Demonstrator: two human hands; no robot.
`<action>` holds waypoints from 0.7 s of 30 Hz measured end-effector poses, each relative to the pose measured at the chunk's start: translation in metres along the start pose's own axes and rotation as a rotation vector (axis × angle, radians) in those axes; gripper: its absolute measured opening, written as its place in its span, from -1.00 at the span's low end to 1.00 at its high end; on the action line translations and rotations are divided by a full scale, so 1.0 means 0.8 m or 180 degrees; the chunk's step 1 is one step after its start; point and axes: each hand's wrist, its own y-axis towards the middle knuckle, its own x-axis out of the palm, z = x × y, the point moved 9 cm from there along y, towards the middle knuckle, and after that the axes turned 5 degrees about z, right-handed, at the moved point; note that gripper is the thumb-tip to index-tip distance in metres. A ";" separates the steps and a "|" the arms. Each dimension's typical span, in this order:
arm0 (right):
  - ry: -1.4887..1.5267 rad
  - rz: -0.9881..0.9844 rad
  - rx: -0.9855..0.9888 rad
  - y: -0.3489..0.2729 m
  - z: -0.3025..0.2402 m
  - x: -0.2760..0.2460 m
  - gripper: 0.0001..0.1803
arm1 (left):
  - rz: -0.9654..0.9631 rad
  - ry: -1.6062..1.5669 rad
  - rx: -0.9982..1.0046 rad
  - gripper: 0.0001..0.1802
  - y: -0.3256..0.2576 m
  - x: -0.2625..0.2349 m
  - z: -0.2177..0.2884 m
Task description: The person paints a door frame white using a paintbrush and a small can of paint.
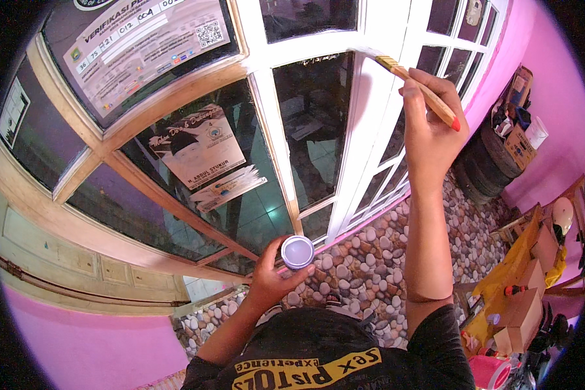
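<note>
The person stands close to a many-paned window frame (364, 117), part of it painted white and part still bare wood. The right hand (429, 123) is raised high, fingers closed around the orange handle of a paintbrush (422, 91). The brush slants up and to the left, its bristles touching the white crossbar at the top of a dark glass pane; the red end of the handle sticks out past the knuckles on the right.

Lower down, the left hand (273, 276) grips a small round paint can (298, 251), thumb and fingers wrapped about its side. The can is held upright in front of the window's bottom rail, its open top showing pale lilac-white paint.

Behind the glass to the left hang a poster (198, 153) and a printed notice (143, 45). Below the window the wall (370, 260) is faced with rounded pebbles, and beside it the walls are bright pink. Off to the right, well apart from both hands, stand stacked tyres (484, 166), several cardboard boxes (523, 305) and a pale helmet (562, 214).
</note>
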 end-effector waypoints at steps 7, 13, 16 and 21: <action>-0.0019 -0.0461 -0.0325 -0.017 -0.027 0.019 -0.87 | -0.0006 -0.0188 -0.0111 -0.22 0.000 0.007 -0.013; 0.0000 -0.0095 0.0294 -0.010 -0.016 -0.021 -0.87 | 0.0089 -0.0092 0.0149 -0.26 0.011 0.004 0.004; 0.0192 -0.0475 0.0614 -0.033 -0.024 -0.046 -0.87 | 0.0120 -0.0170 0.0294 -0.27 0.012 0.005 0.006; 0.0079 -0.2336 0.1028 -0.112 -0.046 -0.022 -0.85 | 0.0050 0.0030 0.0356 -0.20 0.014 0.008 0.004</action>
